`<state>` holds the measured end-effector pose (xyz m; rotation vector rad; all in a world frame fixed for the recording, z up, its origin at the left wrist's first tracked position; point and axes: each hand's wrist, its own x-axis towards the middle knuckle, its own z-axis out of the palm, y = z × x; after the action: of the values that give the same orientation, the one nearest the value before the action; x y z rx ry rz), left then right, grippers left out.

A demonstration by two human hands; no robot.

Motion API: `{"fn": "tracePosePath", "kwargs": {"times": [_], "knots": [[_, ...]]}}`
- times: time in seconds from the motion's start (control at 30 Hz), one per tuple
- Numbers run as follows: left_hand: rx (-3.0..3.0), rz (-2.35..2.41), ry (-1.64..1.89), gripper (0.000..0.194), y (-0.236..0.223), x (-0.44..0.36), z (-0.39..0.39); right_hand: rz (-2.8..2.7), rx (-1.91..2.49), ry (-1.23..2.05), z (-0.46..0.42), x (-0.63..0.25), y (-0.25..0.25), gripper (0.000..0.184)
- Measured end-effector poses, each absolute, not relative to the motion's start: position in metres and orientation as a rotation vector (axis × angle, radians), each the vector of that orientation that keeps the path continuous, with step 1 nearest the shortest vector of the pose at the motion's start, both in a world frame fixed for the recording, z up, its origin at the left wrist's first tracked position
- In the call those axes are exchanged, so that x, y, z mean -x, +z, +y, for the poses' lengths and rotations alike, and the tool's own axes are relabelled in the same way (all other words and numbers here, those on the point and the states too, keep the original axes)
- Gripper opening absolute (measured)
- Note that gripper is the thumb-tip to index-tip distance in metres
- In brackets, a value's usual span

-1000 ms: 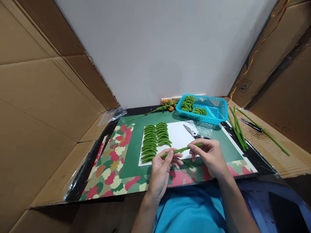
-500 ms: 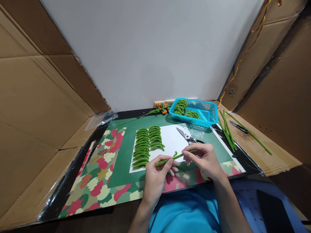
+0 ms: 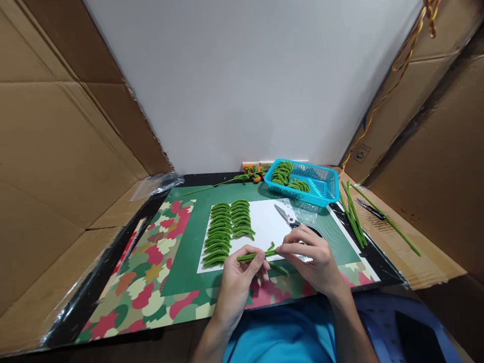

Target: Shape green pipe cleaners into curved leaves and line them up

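Between my fingers lies a fuzzy green pipe cleaner, with a small curl sticking up from it. My left hand is closed around its left part, thumb on top. On its right end, close to the left fingertips, my right hand is pinched shut. Another green piece pokes out below the hands. Just beyond, curved green pipe-cleaner pieces are stacked in two columns on a white sheet. Scissors lie partly open on that sheet, their handles partly hidden by my right hand.
A blue basket at the back holds more curved green pieces. Left of it lies a green stem with orange blossoms. Straight green stems and black-handled snips are at the right. Cardboard walls enclose both sides.
My right hand has slid left along the pipe cleaner, closer to my left hand. The left hand keeps its hold. The view has shifted slightly.
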<state>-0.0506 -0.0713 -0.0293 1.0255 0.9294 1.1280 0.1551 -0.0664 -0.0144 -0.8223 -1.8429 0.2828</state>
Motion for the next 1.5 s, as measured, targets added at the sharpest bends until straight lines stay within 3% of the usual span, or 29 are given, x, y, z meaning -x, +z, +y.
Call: {"fn": "tracePosePath", "kwargs": {"times": [0.4,1.1,1.5], "knots": [[-1.042,0.936,1.114,0.037,-0.035,0.049,-0.072,-1.784,0.807,0.387,-0.070,-0.156,-0.009,0.006],[-1.230,1.082,1.196,0.033,-0.035,0.046,-0.079,-2.130,1.113,0.256,-0.081,-0.131,-0.016,0.022],[-1.200,1.065,1.147,0.030,-0.032,0.041,-0.080,-2.062,1.101,0.185,-0.078,-0.135,-0.023,0.019]]}}
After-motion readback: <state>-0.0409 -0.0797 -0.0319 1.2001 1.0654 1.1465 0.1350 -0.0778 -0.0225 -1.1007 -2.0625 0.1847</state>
